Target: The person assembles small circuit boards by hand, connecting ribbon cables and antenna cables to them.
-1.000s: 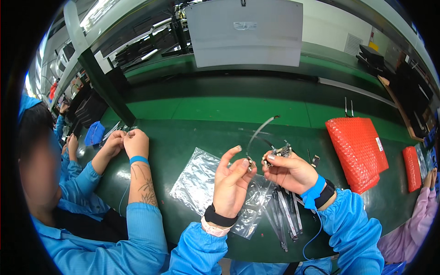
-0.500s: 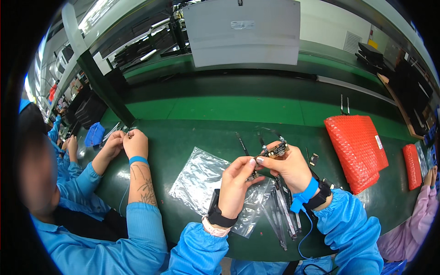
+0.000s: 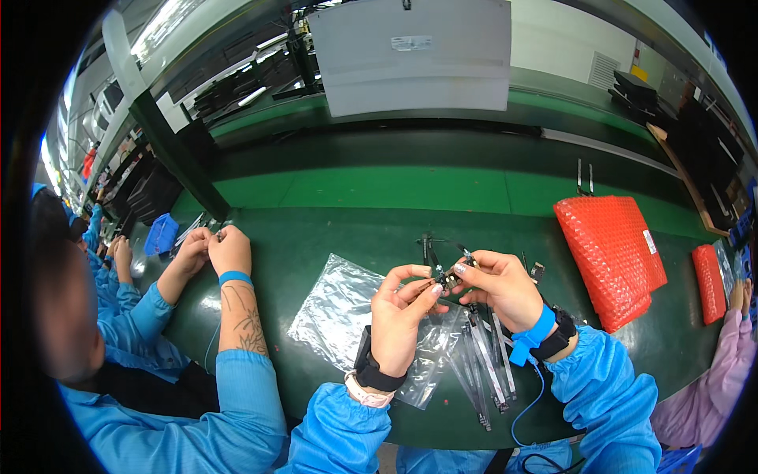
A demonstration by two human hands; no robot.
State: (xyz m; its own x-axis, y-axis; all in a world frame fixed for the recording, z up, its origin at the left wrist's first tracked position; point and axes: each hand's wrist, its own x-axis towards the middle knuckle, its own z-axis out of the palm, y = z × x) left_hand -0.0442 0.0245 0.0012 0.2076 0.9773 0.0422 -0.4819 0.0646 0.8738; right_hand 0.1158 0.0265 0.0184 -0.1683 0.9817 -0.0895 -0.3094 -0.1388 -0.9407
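In front of me, above the bench, my left hand and my right hand pinch a small circuit board between them. Dark thin cables rise from its far side. Fingers hide most of the board. Below the hands, several long flat strips lie in a bundle, partly on a clear plastic bag. A blue strap with a thin blue cord circles my right wrist.
To the right lies a red bubble-wrap pouch, with a smaller red one beyond it. Small dark parts sit just past my right hand. At left, a co-worker's hands work near a blue bin. A grey panel stands behind the green bench.
The board has turned and come down slightly between my hands, and its cables now point up together. My right fingers have shifted around it.
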